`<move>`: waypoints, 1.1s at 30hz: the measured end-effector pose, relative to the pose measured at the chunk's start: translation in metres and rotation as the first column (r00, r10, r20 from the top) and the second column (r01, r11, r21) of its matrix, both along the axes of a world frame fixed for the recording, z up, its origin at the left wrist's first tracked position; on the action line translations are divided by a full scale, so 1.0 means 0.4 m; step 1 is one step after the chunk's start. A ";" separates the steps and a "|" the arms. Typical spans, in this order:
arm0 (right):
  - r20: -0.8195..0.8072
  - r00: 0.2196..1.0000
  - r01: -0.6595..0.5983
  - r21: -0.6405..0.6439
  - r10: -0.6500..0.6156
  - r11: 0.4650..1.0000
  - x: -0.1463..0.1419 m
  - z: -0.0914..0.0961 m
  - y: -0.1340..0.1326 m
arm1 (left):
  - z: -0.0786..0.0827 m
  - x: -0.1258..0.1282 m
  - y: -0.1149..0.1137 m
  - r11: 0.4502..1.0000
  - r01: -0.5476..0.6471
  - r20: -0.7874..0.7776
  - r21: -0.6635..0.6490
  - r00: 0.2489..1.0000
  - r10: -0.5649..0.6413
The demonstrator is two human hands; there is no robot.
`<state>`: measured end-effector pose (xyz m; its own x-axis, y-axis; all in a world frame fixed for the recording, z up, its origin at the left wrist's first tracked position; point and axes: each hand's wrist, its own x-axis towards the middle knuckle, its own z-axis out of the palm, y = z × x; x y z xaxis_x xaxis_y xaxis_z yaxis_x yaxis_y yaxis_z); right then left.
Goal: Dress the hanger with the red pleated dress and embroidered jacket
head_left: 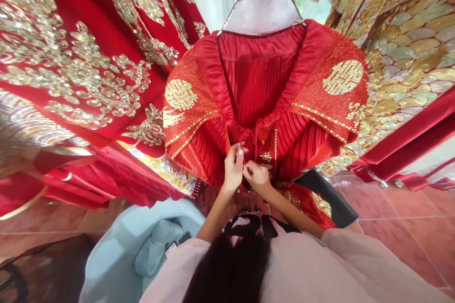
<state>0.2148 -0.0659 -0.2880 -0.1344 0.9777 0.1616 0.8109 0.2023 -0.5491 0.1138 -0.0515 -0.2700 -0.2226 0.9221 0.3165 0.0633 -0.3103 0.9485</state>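
Note:
A red pleated garment (261,80) with gold-embroidered shoulder flaps hangs on a dark red hanger (262,13) in front of me. My left hand (232,170) and my right hand (256,176) meet at the garment's front opening, low in the middle. Both have their fingers pinched on a small fastening at the red front edge (245,151). What exactly they pinch is too small to make out. My white sleeves and dark hair fill the bottom of the view.
Red robes with heavy gold embroidery (81,66) hang at the left. A gold scale-patterned garment (405,42) hangs at the right. A pale blue bin or bag (121,255) stands at the lower left. Reddish floor tiles (401,227) lie at the lower right.

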 end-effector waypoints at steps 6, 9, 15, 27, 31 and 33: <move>-0.191 0.974 -0.117 0.055 0.125 0.992 0.069 0.195 0.009 | 0.046 0.018 0.011 0.997 0.005 0.171 -0.083 0.985 0.009; -0.226 0.970 0.155 0.270 -0.094 0.950 0.060 0.285 0.035 | 0.048 0.025 -0.002 0.999 -0.026 0.102 -0.036 0.994 0.030; 0.193 0.981 0.004 0.142 -0.032 0.990 -0.053 0.327 0.095 | 0.039 0.037 -0.012 0.997 -0.073 0.053 -0.025 0.996 0.075; 0.126 0.991 -0.082 0.390 0.035 0.917 -0.090 0.312 0.176 | -0.107 0.093 -0.015 0.980 -0.195 0.029 -0.046 0.980 0.196; 0.022 0.998 -0.063 0.495 0.060 0.867 -0.114 0.367 0.241 | -0.157 0.094 -0.006 0.969 -0.237 -0.062 -0.065 0.971 0.233; -0.061 0.995 -0.028 0.569 0.076 0.822 -0.127 0.409 0.283 | -0.173 0.089 0.004 0.971 -0.233 -0.084 -0.045 0.970 0.229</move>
